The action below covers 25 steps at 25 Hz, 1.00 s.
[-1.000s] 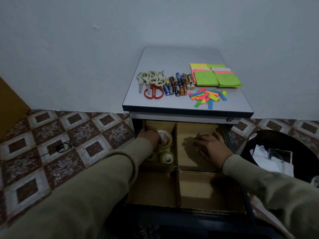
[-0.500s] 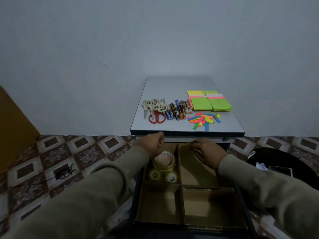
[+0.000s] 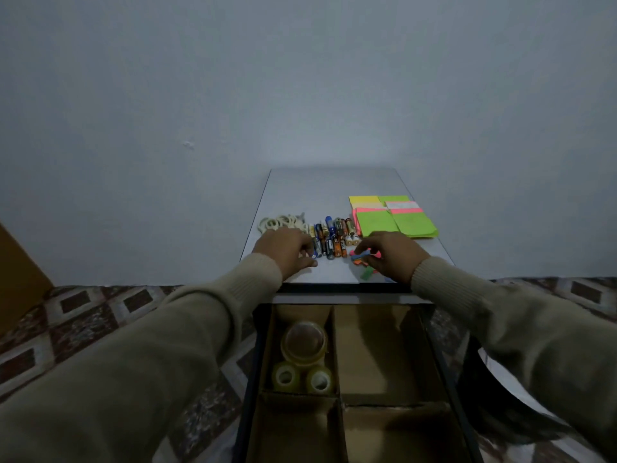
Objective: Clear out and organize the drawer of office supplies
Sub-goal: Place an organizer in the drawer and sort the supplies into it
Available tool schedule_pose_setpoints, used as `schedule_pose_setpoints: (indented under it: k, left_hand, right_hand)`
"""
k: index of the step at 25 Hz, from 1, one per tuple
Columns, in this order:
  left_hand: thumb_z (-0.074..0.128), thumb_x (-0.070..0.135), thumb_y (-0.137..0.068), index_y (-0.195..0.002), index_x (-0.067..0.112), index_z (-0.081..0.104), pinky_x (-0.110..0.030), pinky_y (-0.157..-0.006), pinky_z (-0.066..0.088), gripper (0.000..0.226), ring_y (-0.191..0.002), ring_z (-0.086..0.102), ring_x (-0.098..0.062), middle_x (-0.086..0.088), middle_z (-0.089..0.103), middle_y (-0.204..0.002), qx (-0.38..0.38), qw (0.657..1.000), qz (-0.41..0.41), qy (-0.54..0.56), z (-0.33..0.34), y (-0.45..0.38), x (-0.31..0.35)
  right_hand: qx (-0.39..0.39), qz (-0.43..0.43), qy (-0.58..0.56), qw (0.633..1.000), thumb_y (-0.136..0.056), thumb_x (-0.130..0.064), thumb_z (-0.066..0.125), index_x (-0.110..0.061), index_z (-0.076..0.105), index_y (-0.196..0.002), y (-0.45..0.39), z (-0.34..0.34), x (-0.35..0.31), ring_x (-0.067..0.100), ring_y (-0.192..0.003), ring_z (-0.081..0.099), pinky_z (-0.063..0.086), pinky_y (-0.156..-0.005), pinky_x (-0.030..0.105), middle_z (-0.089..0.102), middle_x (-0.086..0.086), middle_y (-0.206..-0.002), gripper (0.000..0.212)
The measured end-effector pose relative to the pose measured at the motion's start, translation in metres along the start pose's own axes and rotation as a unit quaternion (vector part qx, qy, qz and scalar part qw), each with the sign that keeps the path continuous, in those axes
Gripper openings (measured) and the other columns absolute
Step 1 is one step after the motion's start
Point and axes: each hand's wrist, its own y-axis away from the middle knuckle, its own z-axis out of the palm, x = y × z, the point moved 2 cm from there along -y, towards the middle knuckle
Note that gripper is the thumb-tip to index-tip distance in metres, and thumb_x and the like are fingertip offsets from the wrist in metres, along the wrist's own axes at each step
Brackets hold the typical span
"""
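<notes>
Pale grey wall fills the upper half of the head view, with patterned brown and white floor tiles at 9 o'clock and a dark round bin at 4 o'clock. A small cabinet with a grey top stands against the wall at the centre.

On that top, toward 12 o'clock from the hands, lie cream-handled scissors on the left, a row of batteries in the middle, and stacks of green, yellow and pink sticky notes on the right. Small coloured paper flags lie near the front edge, partly under the right hand.

The left hand rests on the top beside the batteries, its fingers curled down with the thumb and fingertips meeting at a blue-tipped battery at the near end of the row; whether it truly pinches that battery I cannot tell. The right hand is arched over the flags, fingers bent, and its fingertips pinch a few orange and pink strips.

Below, at 6 o'clock, the drawer stands pulled out, split by cardboard dividers into four compartments. The far left one holds three clear tape rolls: a large one behind, two small ones side by side in front, all touching. Both beige sleeves reach in from the lower corners.
</notes>
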Motion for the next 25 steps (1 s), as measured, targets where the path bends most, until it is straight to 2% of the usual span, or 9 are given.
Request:
schedule_pose_setpoints:
  k: [3,8,12,16,19,25]
  left_hand:
    - [0.059,0.046,-0.085,-0.117,0.024,0.057,-0.038,-0.104,0.032,0.038,-0.112,0.051,-0.020,0.001,0.060,-0.119,-0.011,0.998,0.000,-0.054,0.002,-0.033,-0.002]
    - [0.056,0.055,-0.082,-0.141,0.030,0.034,-0.042,-0.111,0.016,0.068,-0.132,0.037,-0.022,0.001,0.044,-0.142,-0.062,0.995,-0.010,-0.083,0.013,-0.080,-0.009]
    - [0.059,0.061,-0.077,-0.145,0.031,0.026,-0.045,-0.113,0.009,0.082,-0.138,0.028,-0.021,0.003,0.032,-0.150,-0.107,0.992,-0.021,-0.063,0.023,-0.109,-0.010]
    - [0.059,0.062,-0.075,-0.146,0.031,0.022,-0.053,-0.114,-0.001,0.086,-0.141,0.022,-0.021,0.002,0.028,-0.152,-0.125,0.990,-0.008,-0.058,0.030,-0.127,-0.007]
    - [0.061,0.063,-0.073,-0.146,0.029,0.022,-0.054,-0.113,-0.003,0.090,-0.141,0.024,-0.022,0.000,0.030,-0.152,-0.140,0.989,-0.013,-0.053,0.036,-0.135,-0.006]
    - [0.061,0.063,-0.073,-0.144,0.032,0.029,-0.057,-0.112,-0.008,0.084,-0.139,0.028,-0.021,0.004,0.039,-0.146,-0.135,0.991,-0.017,-0.017,0.044,-0.144,-0.011]
  right_hand:
    - [0.002,0.013,0.000,1.000,-0.093,-0.024,0.053,-0.013,0.059,-0.122,-0.027,-0.007,0.011,0.021,-0.109,0.055,0.044,-0.093,0.032,0.058,0.008,-0.123,0.031]
    - [-0.017,0.031,0.000,0.999,-0.091,-0.020,0.057,-0.015,0.050,-0.132,-0.067,-0.004,0.027,0.022,-0.116,0.051,0.040,-0.098,0.032,0.051,0.007,-0.131,0.042]
    - [-0.058,0.042,0.028,0.997,-0.089,-0.024,0.060,-0.018,0.039,-0.141,-0.099,0.006,0.039,0.024,-0.124,0.044,0.038,-0.103,0.035,0.040,0.008,-0.140,0.056]
    - [-0.111,0.045,0.062,0.991,-0.085,-0.033,0.063,-0.018,0.029,-0.146,-0.122,0.014,0.047,0.026,-0.129,0.038,0.036,-0.106,0.037,0.034,0.010,-0.142,0.071]
    - [-0.131,0.039,0.070,0.988,-0.085,-0.036,0.062,-0.019,0.030,-0.145,-0.131,0.019,0.050,0.026,-0.129,0.037,0.033,-0.107,0.037,0.036,0.010,-0.140,0.070]
    - [-0.115,0.026,0.056,0.991,-0.087,-0.033,0.059,-0.019,0.035,-0.143,-0.138,0.023,0.051,0.027,-0.128,0.038,0.035,-0.105,0.037,0.038,0.011,-0.140,0.062]
